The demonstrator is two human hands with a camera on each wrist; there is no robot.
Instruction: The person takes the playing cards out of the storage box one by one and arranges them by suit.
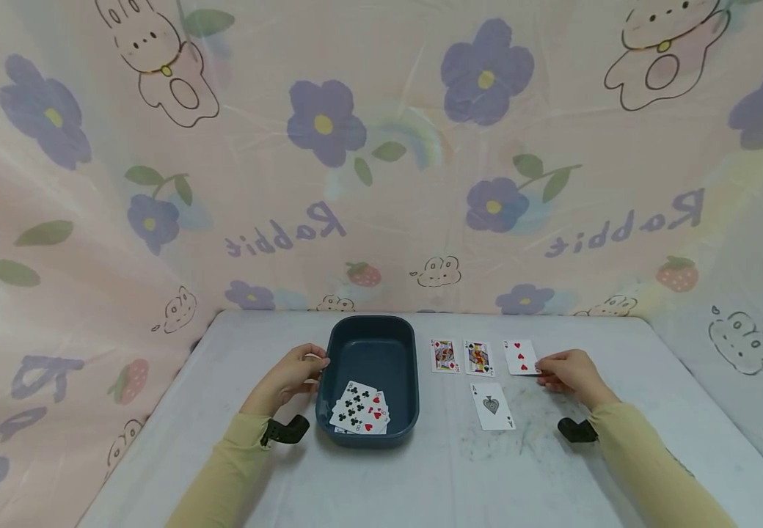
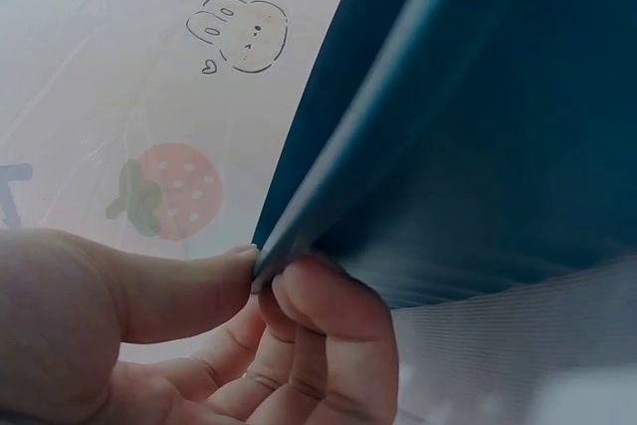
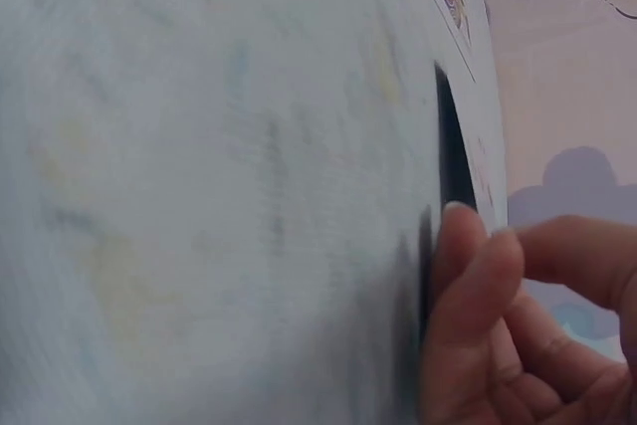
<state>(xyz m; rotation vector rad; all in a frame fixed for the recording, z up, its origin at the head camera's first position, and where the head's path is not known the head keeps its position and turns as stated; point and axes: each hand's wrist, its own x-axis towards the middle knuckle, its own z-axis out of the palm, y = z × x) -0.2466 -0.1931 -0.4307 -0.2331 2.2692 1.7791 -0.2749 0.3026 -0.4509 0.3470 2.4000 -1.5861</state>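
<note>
Pinching the near edge of the three of hearts [image 1: 521, 357], thin, light and slippery on the desk [image 1: 619, 455], is the right hand [image 1: 569, 370]; the left hand [image 1: 292, 375] is gripping the stiff tray's [image 1: 355, 334] rim.

Left hand [image 1: 296, 374] gripping the left rim of a dark blue tray [image 1: 373, 345] near the table's [image 1: 421, 477] far edge, fanned cards [image 1: 359, 416] inside, right hand [image 1: 569, 371] touching the 3 of hearts [image 1: 521, 357], king [image 1: 444, 356], queen [image 1: 478, 358], ace of spades [image 1: 492, 405] alongside.
</note>
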